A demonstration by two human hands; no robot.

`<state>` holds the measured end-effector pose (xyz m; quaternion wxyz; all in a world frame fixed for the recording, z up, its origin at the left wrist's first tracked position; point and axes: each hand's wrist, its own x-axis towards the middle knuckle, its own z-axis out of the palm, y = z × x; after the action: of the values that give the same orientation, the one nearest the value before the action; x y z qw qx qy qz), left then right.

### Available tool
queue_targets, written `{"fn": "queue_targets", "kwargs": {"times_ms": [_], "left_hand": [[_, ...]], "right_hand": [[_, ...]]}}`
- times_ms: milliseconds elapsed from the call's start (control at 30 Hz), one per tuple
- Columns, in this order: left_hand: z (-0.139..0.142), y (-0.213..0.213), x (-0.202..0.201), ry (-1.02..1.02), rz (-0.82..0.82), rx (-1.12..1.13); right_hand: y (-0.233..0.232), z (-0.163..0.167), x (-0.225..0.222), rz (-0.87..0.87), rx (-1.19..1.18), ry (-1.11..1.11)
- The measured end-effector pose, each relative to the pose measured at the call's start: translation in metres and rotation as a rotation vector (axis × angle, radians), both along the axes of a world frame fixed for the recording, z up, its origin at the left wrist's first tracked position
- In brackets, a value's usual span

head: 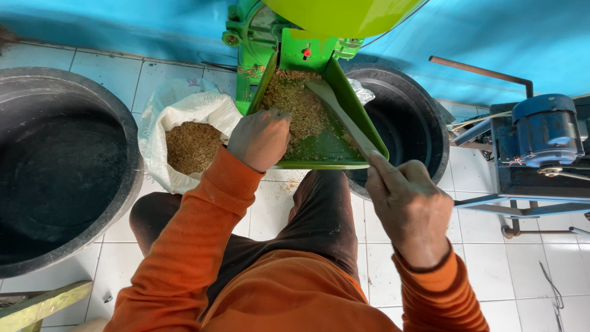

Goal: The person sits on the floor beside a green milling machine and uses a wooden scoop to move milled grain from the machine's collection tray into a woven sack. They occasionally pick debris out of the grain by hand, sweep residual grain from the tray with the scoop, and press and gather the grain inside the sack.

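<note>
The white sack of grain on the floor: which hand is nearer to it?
Left. The left hand rests on the green tray's left edge, just beside the white sack. The right hand holds a flat stick across the tray, farther away.

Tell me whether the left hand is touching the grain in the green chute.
Touching. The head view shows the left hand with its fingertips pressed into the brown grain inside the green chute.

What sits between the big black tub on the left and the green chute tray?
In the head view, an open white sack of brownish chaff stands between the black tub and the green tray; the left hand rests at the tray's near edge.
</note>
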<state>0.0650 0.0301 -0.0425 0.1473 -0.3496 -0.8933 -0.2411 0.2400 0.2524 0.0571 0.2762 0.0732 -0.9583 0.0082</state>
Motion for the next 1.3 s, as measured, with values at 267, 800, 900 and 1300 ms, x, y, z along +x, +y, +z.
{"fn": "queue_targets", "kwargs": {"times_ms": [267, 800, 900, 1300], "left_hand": [[0.003, -0.001, 0.001, -0.014, -0.009, -0.007], [0.003, 0.001, 0.002, -0.008, 0.010, -0.052], [0.001, 0.000, 0.002, 0.000, 0.008, -0.038], [0.002, 0.002, 0.001, -0.013, 0.015, -0.042]], "right_hand": [[-0.013, -0.014, -0.035, -0.042, 0.030, 0.000], [-0.004, -0.017, -0.014, 0.016, -0.062, -0.052], [-0.022, -0.020, -0.040, 0.007, -0.025, 0.019], [0.004, -0.006, 0.008, -0.037, -0.043, -0.005]]}}
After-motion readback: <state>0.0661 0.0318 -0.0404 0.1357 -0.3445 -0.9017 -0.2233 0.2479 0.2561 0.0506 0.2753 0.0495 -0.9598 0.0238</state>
